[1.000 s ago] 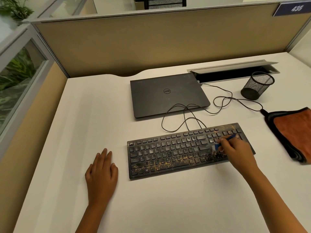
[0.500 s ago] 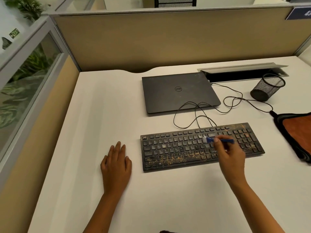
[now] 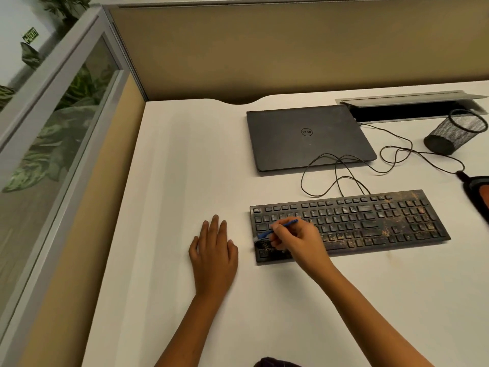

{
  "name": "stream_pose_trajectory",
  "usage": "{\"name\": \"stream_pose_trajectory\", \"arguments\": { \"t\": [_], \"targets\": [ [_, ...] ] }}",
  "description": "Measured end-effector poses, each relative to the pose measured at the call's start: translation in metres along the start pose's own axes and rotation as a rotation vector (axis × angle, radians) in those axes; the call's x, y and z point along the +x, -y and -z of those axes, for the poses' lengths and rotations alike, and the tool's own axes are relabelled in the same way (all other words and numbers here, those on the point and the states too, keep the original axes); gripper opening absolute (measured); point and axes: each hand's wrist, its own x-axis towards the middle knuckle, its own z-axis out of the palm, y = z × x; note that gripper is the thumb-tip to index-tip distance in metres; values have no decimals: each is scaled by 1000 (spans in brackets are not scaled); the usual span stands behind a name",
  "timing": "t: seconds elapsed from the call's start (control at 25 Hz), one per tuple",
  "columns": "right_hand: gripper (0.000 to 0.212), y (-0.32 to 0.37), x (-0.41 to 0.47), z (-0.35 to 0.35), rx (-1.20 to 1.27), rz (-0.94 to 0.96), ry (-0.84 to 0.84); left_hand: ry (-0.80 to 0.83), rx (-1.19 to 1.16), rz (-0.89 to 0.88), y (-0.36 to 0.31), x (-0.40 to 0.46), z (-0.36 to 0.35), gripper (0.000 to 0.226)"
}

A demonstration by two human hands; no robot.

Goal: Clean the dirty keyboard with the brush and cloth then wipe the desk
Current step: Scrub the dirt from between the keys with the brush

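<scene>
While the right hand [image 3: 296, 242] is pinching the brush [image 3: 277, 229] at the keyboard's [image 3: 370, 223] left end, the long, soiled stretch is lying rightward, the left hand [image 3: 214, 250] resting flat, fingers straight, beside it on the desk [image 3: 185, 168].

I have a single view, from the head camera, looking forward and steeply down onto the white worktop [image 3: 185, 181]. It sits close above the person's forearms, which enter from the bottom edge. The wide lens bends the partition [image 3: 291, 43] at the far side, and the cloth [image 3: 480, 193] is cut by the right edge.
</scene>
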Motion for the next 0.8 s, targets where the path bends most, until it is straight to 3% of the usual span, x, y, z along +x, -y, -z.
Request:
{"name": "stream_pose_trajectory", "arguments": {
  "t": [0.32, 0.52, 0.8],
  "targets": [
    [14, -8, 6, 0, -175, -19, -51, -15, -22, -1, 1, 1, -2, 50],
    [13, -12, 7, 29, -363, 56, -87, -30, -22, 8, 1, 2, -2, 49],
    [13, -17, 5, 87, -386, 57, -206, -28, -6, 6, 2, 2, -4, 50]
  ]
}}
